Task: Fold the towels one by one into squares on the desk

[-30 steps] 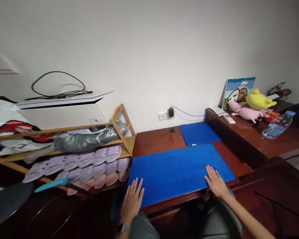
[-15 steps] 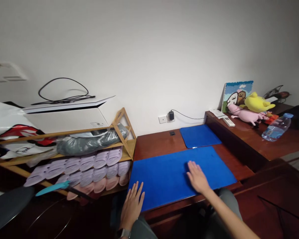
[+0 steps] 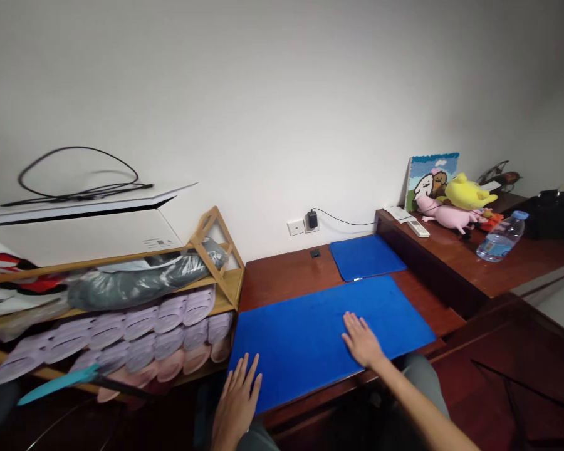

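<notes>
A large blue cloth lies spread flat over the front of a reddish-brown wooden desk. My right hand rests palm down on its right half, fingers stretched out. At the cloth's front left corner is my left hand, fingers spread and holding nothing; its fingertips overlap the edge of the cloth. Behind the large cloth, a smaller folded blue cloth lies against the back right of the desk.
A wooden rack with lilac slippers and a white box stands left. On the right, a higher surface bears plush toys, a water bottle and a white remote. A black charger sits in the wall socket.
The view has turned slightly to the right, so everything sits further left. Both hands keep nearly the same places on the large cloth, which looks unchanged.
</notes>
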Demonstrator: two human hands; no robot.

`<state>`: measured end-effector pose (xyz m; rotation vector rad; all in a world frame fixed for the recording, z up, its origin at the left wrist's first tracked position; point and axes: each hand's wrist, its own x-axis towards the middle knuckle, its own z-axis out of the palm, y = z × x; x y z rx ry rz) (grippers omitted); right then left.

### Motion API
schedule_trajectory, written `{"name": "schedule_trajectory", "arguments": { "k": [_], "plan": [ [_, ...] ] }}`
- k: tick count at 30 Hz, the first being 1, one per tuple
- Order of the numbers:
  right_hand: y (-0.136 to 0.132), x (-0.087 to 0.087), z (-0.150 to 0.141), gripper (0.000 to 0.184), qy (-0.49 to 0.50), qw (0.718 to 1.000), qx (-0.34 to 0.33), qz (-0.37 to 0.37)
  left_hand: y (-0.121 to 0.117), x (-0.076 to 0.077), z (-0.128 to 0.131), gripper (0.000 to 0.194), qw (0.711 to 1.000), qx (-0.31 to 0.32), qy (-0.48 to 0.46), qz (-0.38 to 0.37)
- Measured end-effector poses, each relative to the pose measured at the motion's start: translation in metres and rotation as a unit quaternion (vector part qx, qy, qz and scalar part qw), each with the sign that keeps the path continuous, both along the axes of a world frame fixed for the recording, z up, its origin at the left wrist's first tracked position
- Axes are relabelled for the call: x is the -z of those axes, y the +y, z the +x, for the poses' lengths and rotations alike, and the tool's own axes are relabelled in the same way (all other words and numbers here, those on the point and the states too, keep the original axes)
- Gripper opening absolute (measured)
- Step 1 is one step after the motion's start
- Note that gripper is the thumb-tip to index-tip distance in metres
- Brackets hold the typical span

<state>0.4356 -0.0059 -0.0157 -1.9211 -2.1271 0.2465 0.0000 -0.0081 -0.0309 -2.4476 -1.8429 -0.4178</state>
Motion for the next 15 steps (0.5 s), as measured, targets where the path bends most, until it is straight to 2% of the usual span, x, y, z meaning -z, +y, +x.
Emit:
{"name": "schedule_trajectory", "arguments": {
  "k": [4, 7, 10, 15],
  "plan": [
    [-0.013, 0.013, 0.139, 0.073, -0.065, 0.987, 0.139, -0.036, 0.001, 0.000, 0.001, 0.059, 1.000, 0.001, 0.000, 0.000],
    [-0.020, 0.029, 0.207, 0.075, -0.085, 0.979, 0.181, -0.027, 0.000, -0.003, 0.002, 0.059, 1.000, 0.000, 0.004, -0.005],
    [-0.022, 0.044, 0.234, 0.076, -0.089, 0.981, 0.173, -0.005, -0.002, -0.006, 0.002, 0.058, 1.000, -0.005, 0.007, -0.009],
    [-0.022, 0.054, 0.237, 0.080, -0.090, 0.982, 0.167, -0.006, -0.006, -0.013, 0.005, 0.057, 1.000, -0.010, 0.009, -0.025]
  ]
}}
